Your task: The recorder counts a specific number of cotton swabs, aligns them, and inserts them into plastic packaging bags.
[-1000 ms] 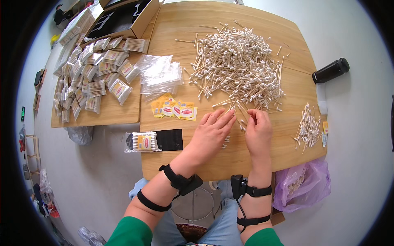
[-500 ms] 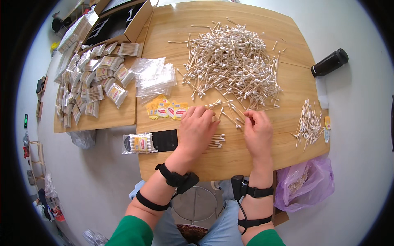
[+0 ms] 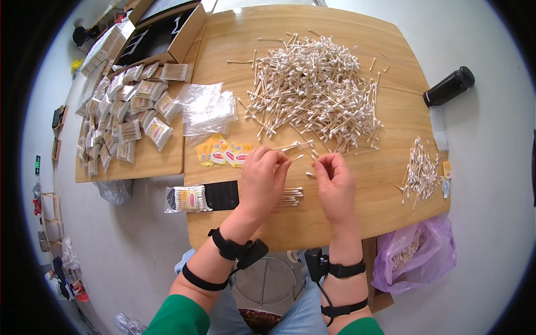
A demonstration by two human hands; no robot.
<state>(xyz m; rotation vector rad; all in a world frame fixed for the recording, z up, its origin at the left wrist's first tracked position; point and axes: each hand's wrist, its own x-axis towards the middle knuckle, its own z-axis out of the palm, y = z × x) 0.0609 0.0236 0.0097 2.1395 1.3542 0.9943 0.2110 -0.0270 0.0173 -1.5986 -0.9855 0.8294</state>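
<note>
Pinches a cotton swab (image 3: 296,158) between thumb and fingertips in the left grip (image 3: 261,181), with its white tip out to the right, toward the other hand. Holds thumb and forefinger close together in the right grip (image 3: 338,187), near the loose swabs (image 3: 296,146) between the hands; cannot tell, there, pinching from mere touching. Just right of the left palm, a row of swabs (image 3: 290,196) on the tabletop (image 3: 268,237), with tips to the right. Just left of the same hand, a flat black holder (image 3: 222,195) with a filled clear bag (image 3: 190,198) at its left end. Beyond the left knuckles, overlapping yellow cards (image 3: 223,154); farther off, flat clear bags (image 3: 209,109). Ahead of both hands, a large heap of swabs (image 3: 312,92). Far left, a pile of packed bags (image 3: 134,103) before an open cardboard box (image 3: 187,43). Far right, a smaller heap (image 3: 421,170), a black bottle (image 3: 449,86) at the edge and, lower down, a purple plastic bag (image 3: 419,257).
</note>
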